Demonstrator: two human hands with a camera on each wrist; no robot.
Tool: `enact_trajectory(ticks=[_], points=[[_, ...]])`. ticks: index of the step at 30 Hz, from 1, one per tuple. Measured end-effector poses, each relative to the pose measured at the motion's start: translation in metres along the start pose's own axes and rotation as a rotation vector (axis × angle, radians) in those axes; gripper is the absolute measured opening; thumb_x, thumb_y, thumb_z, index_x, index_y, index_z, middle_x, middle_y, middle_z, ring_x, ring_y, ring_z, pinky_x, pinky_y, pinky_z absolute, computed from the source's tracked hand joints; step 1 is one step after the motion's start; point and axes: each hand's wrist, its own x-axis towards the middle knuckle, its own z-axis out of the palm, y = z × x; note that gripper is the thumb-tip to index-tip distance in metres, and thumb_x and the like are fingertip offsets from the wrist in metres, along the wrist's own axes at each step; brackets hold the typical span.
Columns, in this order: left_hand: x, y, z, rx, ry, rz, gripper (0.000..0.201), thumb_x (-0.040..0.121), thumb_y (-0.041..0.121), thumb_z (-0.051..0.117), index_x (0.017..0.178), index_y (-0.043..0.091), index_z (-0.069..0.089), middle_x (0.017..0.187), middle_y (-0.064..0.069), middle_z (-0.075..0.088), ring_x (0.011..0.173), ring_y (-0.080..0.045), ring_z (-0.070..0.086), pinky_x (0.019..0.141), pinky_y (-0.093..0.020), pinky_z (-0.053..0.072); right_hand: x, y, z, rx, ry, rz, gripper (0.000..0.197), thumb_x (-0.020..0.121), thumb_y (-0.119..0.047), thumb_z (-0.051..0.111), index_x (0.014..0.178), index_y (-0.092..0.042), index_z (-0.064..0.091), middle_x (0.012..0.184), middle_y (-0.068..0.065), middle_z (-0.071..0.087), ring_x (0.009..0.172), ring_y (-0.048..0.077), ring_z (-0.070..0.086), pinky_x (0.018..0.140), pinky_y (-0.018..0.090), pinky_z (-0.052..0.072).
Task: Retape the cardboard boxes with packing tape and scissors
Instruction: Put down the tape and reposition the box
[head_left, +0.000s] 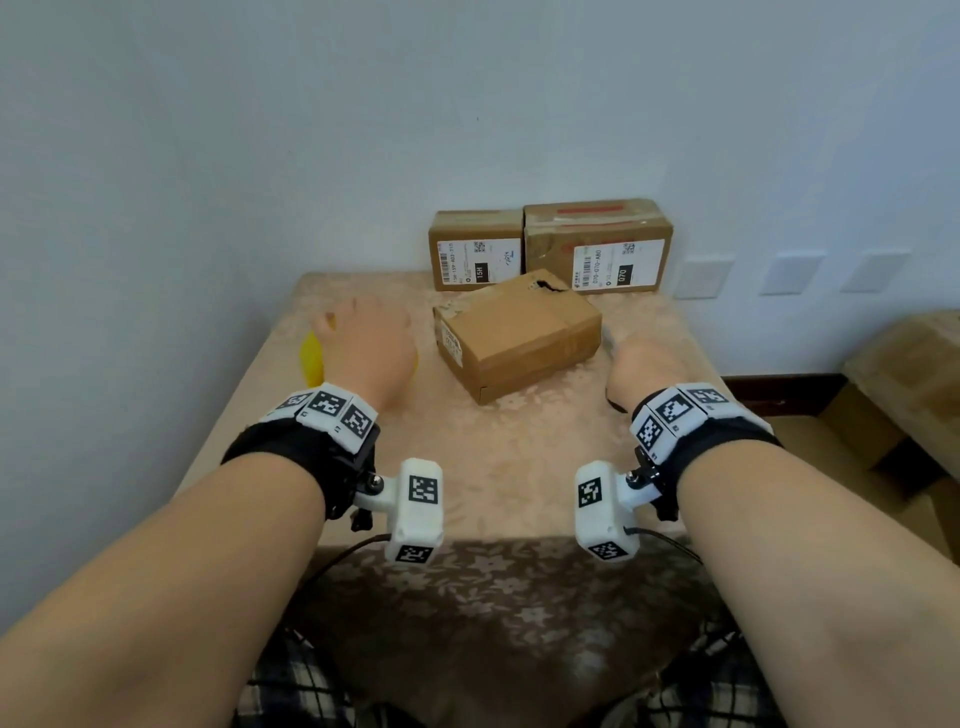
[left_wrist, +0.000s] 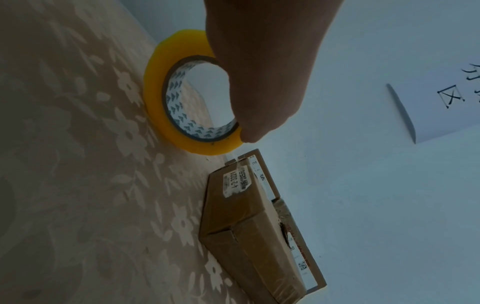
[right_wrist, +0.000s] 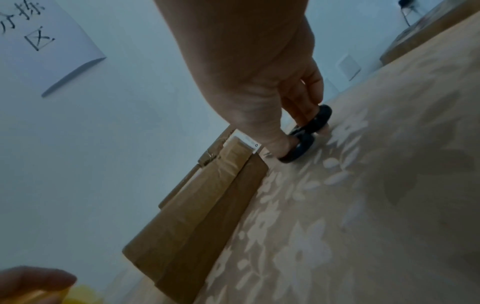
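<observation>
Left hand: we grip the yellow tape roll, standing on edge near the desk's left edge.
Torn box: lies mid-desk, between our hands.
Back boxes: two, side by side at the far edge.
Right hand: our fingers are hooked through the black scissors handles, on the desk near its right edge.

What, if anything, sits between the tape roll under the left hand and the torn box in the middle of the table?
Nothing visible. The left hand grips the yellow tape roll, and only bare tablecloth lies between it and the torn box.
</observation>
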Motion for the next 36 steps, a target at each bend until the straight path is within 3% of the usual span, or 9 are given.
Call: enact_trajectory(ticks=[4,8,11,16,18,23,27,31,36], points=[[0.005,-0.004,-0.014,0.022,-0.085,0.071,0.032,0.096,0.034,0.041,0.123,0.031,0.058,0.128,-0.006,0.047,0.123,-0.028,0.039,0.104,-0.045,0.023,0.0,0.011,-0.018,0.15,0.105,-0.01,0.046,0.086,-0.014,0.046,0.131,-0.02,0.05,0.126,0.011,0.058,0.114,0.035,0.055,0.099,0.051,0.044],[0.009,-0.016,-0.029,0.018,-0.209,0.073,0.033,0.096,0.04,0.04,0.124,0.031,0.053,0.131,-0.006,0.051,0.122,-0.027,0.044,0.106,-0.045,0.026,-0.027,-0.008,-0.046,0.432,0.205,-0.12,0.037,0.088,-0.013,0.062,0.122,-0.01,0.05,0.115,0.012,0.061,0.104,0.034,0.058,0.088,0.043,0.05],[0.014,-0.021,-0.034,-0.082,-0.255,0.061,0.034,0.096,0.044,0.043,0.119,0.022,0.056,0.121,-0.006,0.059,0.112,-0.025,0.053,0.099,-0.04,0.036,-0.051,-0.04,-0.058,0.681,-0.149,-0.246,0.038,0.091,-0.003,0.061,0.128,-0.002,0.056,0.113,0.012,0.061,0.095,0.026,0.059,0.082,0.036,0.051],[0.033,-0.021,-0.041,-0.159,-0.304,0.084,0.024,0.095,0.036,0.051,0.099,0.013,0.055,0.103,-0.007,0.064,0.089,-0.021,0.055,0.076,-0.029,0.04,-0.065,-0.083,-0.049,0.712,-0.636,-0.275,0.062,0.067,-0.053,0.075,0.109,-0.008,0.064,0.08,0.007,0.064,0.077,0.02,0.051,0.069,0.032,0.042],[0.041,-0.023,-0.042,-0.138,-0.329,0.1,0.02,0.093,0.034,0.053,0.092,0.014,0.053,0.101,-0.008,0.064,0.087,-0.021,0.054,0.074,-0.028,0.039,-0.064,-0.092,-0.045,0.629,-0.786,-0.254,0.064,0.075,-0.062,0.067,0.111,-0.009,0.059,0.074,0.004,0.057,0.072,0.017,0.046,0.063,0.028,0.035],[0.049,-0.029,-0.038,-0.084,-0.37,0.126,0.021,0.092,0.031,0.055,0.095,0.011,0.058,0.102,-0.008,0.065,0.085,-0.02,0.053,0.073,-0.027,0.039,-0.057,-0.089,-0.048,0.438,-1.026,-0.234,0.078,0.054,-0.079,0.057,0.1,-0.016,0.052,0.067,-0.003,0.05,0.062,0.01,0.043,0.062,0.023,0.027],[0.048,-0.03,-0.035,-0.053,-0.478,0.143,0.034,0.095,0.03,0.045,0.106,0.008,0.068,0.099,-0.006,0.066,0.084,-0.019,0.055,0.07,-0.026,0.037,-0.055,-0.083,-0.047,0.371,-1.052,-0.247,0.103,0.031,-0.088,0.064,0.103,-0.015,0.053,0.063,-0.003,0.051,0.058,0.01,0.042,0.05,0.02,0.027],[0.043,-0.028,-0.037,-0.034,-0.514,0.137,0.033,0.095,0.037,0.046,0.092,0.011,0.066,0.077,0.0,0.057,0.081,-0.02,0.055,0.057,-0.023,0.034,-0.06,-0.09,-0.037,0.411,-0.936,-0.207,0.08,0.051,-0.079,0.054,0.099,-0.015,0.051,0.057,-0.003,0.049,0.054,0.009,0.041,0.05,0.021,0.022],[0.044,-0.027,-0.04,-0.047,-0.548,0.058,0.038,0.091,0.052,0.044,0.076,0.02,0.057,0.091,-0.002,0.063,0.085,-0.019,0.056,0.078,-0.03,0.044,-0.056,-0.099,-0.017,0.492,-0.772,-0.247,0.058,0.075,-0.071,0.06,0.084,-0.014,0.054,0.052,-0.001,0.053,0.049,0.012,0.044,0.05,0.021,0.028]])
